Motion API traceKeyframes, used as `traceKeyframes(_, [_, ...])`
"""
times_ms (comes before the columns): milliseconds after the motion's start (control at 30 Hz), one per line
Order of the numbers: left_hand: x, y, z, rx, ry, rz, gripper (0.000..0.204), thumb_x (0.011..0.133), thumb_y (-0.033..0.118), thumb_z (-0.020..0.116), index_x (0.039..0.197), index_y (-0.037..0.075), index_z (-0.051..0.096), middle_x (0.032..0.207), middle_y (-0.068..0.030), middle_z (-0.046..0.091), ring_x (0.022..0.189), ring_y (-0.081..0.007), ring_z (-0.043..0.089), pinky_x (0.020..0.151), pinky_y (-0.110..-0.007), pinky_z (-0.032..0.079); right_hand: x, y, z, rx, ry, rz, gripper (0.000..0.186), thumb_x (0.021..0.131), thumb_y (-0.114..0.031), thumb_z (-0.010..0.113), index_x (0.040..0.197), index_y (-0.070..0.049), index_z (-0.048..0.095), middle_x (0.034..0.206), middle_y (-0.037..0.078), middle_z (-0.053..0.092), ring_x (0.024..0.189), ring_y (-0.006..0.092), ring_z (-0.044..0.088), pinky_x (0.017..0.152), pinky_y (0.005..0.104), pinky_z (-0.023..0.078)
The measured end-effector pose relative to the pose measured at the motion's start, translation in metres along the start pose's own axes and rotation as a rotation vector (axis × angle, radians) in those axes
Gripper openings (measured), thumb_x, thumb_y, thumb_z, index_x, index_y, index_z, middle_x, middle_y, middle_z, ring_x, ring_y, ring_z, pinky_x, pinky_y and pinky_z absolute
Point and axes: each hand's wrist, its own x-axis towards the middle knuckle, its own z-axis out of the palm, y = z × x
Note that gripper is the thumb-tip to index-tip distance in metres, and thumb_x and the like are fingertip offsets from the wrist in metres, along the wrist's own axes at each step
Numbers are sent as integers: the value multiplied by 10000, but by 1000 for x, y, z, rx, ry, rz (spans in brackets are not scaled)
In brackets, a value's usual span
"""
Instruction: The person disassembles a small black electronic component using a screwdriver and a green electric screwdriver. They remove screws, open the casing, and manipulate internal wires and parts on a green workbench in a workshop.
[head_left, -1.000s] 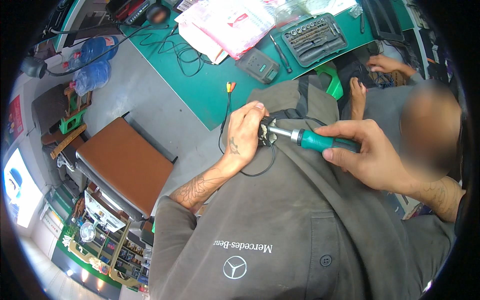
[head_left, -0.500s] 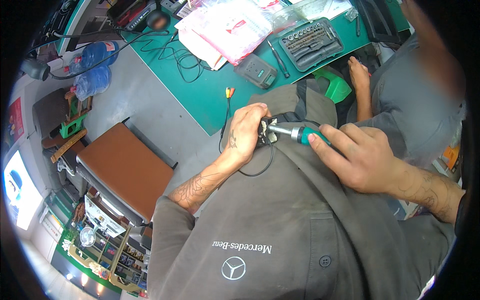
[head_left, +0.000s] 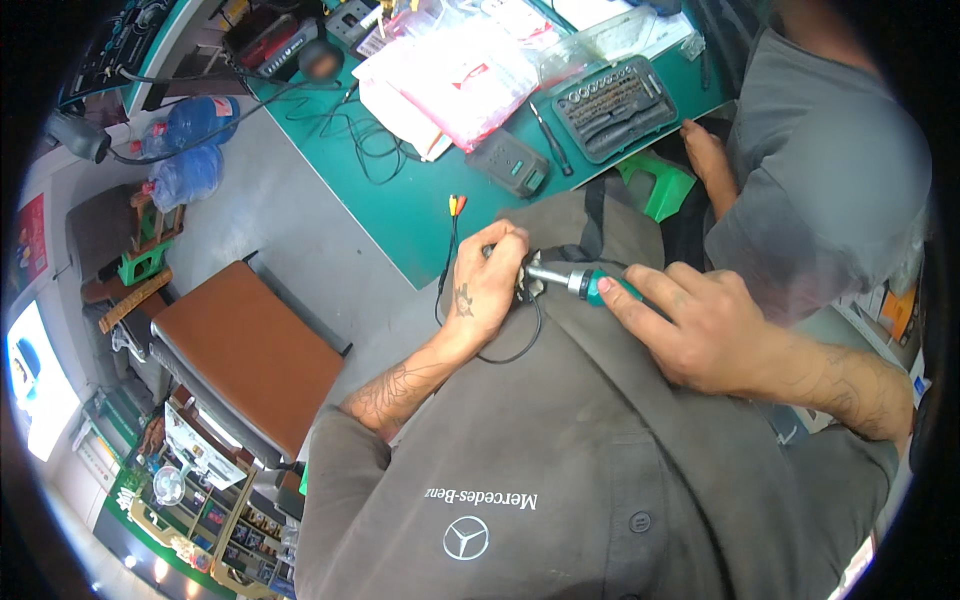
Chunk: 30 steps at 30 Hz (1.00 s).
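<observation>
My left hand is closed around a small part with a thin black cable looping below it; the part itself is mostly hidden by the fingers. My right hand grips a screwdriver with a green handle and a silver shaft, its tip pressed against the part in my left hand. Both hands work above my lap, over my grey shirt. A cable end with red and yellow plugs hangs just above my left hand.
A green bench holds a grey bit-set case, a dark meter, plastic bags and cables. Another person in a grey shirt sits at the right, beside a green stool. A brown stool stands at the left.
Both hands stay joined on the part and screwdriver; they sit slightly lower in view. The other person has leaned further away to the upper right.
</observation>
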Motion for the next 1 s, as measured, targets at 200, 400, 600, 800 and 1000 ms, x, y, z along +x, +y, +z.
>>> traceKeyframes(200, [-3, 4, -1, 80, 22, 74, 252, 872, 194, 473, 711, 4, 511, 629, 21, 442, 615, -63, 405, 545, -275, 343, 5, 3, 0, 514, 26, 193, 313, 814, -88, 667, 1111, 8, 642, 938, 160, 666, 749, 307, 670, 606, 381, 547])
traceKeyframes(400, [-2, 7, -1, 101, 22, 87, 246, 867, 190, 476, 712, 4, 517, 630, 18, 448, 613, -67, 408, 546, -271, 342, 5, 2, 0, 755, 13, 355, 330, 804, -81, 681, 1118, 14, 646, 957, 188, 675, 810, 362, 664, 698, 397, 553])
traceKeyframes(600, [-2, 17, -2, -28, 44, 95, 239, 851, 192, 477, 698, 10, 502, 681, 7, 459, 656, -85, 380, 598, -264, 313, 9, 0, 2, 854, 46, 403, 353, 796, -92, 703, 1128, 15, 646, 970, 199, 679, 855, 364, 667, 732, 402, 545])
traceKeyframes(800, [1, 3, -13, -77, -50, 22, 245, 864, 242, 531, 742, 30, 545, 680, 1, 491, 632, -87, 431, 570, -261, 347, 22, 10, -17, 817, -91, 389, 348, 795, -52, 704, 1128, 23, 640, 992, 209, 679, 878, 351, 676, 732, 377, 545])
traceKeyframes(1000, [4, 29, -19, -526, -166, -145, 360, 917, 386, 588, 831, 37, 602, 661, -36, 565, 491, -107, 506, 431, -242, 380, 23, 11, -35, 764, 13, 344, 387, 793, -55, 691, 1164, 11, 604, 1030, 196, 665, 890, 360, 661, 781, 397, 530])
